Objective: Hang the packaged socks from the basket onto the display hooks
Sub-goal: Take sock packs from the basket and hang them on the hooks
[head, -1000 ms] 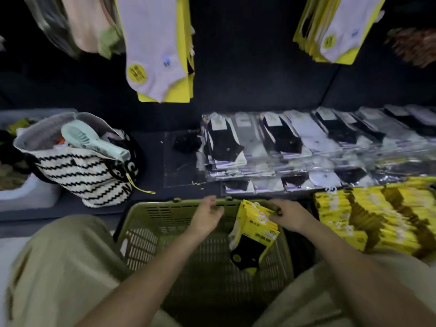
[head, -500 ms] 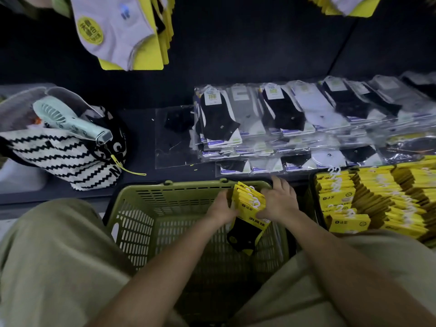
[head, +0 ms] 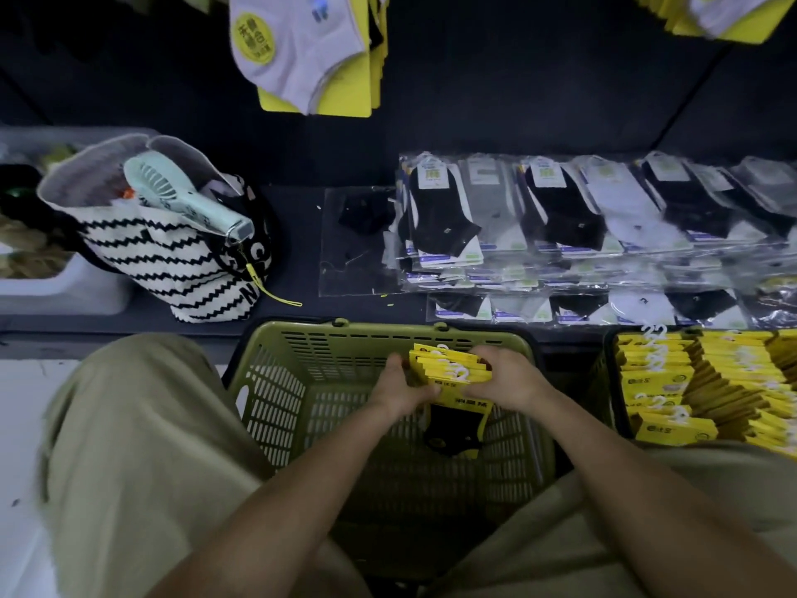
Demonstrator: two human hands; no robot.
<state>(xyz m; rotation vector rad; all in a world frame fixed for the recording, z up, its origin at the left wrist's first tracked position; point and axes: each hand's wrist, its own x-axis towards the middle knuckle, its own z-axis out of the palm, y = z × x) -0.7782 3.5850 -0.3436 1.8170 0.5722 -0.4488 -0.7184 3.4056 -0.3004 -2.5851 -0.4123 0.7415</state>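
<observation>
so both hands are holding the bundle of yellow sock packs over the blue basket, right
Not quite: the basket is olive green, not blue. The head view shows the left hand and the right hand both holding the bundle of yellow sock packs over it.

The basket (head: 276, 390) is olive green; the sock packs (head: 448, 366) have bright yellow cards and black socks, and the stacked packs (head: 664, 373) at the right are the same yellow. The bag (head: 164, 261) is white with black zigzag stripes, and the fan (head: 172, 196) is mint green. The hanging socks (head: 302, 58) are pale lilac on yellow cards, the shelf packs (head: 565, 217) alternate black, grey and white, and the trousers (head: 129, 446) are khaki.
</observation>
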